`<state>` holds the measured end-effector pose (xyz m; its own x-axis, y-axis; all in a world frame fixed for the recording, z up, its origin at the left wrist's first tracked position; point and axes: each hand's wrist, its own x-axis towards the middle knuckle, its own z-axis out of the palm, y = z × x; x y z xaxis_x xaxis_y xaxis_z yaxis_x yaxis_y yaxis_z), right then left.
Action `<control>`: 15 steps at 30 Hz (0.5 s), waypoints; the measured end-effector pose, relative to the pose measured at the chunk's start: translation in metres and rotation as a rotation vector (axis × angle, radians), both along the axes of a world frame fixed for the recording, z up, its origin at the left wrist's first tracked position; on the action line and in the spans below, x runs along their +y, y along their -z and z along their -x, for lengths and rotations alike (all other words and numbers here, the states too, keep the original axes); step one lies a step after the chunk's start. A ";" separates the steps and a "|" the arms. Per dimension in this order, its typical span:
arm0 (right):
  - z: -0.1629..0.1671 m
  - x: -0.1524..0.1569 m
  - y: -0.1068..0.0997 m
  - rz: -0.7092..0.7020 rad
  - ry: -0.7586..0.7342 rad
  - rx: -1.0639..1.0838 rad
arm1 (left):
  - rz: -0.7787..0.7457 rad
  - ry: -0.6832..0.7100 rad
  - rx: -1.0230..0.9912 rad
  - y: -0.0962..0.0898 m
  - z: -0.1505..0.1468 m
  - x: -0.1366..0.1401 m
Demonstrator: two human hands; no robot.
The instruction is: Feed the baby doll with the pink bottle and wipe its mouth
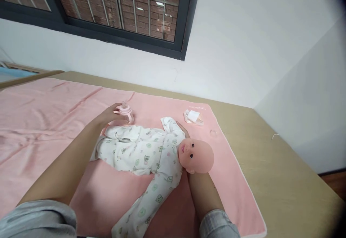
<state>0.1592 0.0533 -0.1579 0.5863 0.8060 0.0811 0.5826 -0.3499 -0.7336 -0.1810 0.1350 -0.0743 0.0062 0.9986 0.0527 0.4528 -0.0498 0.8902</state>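
My left hand is closed around a pink baby bottle with side handles and a clear teat; it stands by the doll's legs. A bald baby doll in a white sleepsuit with a green and pink bear print lies on its back, head to the right. My right forearm passes beneath the doll's neck. Beyond its far shoulder, my right hand curls against the doll's upper arm, fingers partly hidden by the sleeve. One long sleeve stretches toward me.
A pink blanket covers much of the wooden surface. On its far right lie a clear packet with a white label and a small clear round piece. A white wall and a barred window rise behind.
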 end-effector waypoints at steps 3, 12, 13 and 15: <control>-0.001 -0.002 0.001 -0.100 0.013 -0.057 | 0.010 0.018 0.011 0.001 -0.010 0.008; -0.002 -0.008 -0.004 -0.024 -0.023 -0.145 | -0.076 -0.097 -0.052 -0.013 -0.036 0.010; -0.002 -0.009 -0.006 -0.007 0.009 -0.156 | -0.089 -0.083 -0.072 -0.018 -0.041 0.008; -0.001 -0.010 -0.010 0.117 0.152 -0.164 | -0.120 -0.042 -0.113 -0.027 -0.053 0.003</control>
<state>0.1604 0.0428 -0.1474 0.6884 0.7189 0.0964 0.6245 -0.5199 -0.5829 -0.1278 0.1378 -0.0477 -0.0484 0.9844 0.1694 0.3536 -0.1417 0.9246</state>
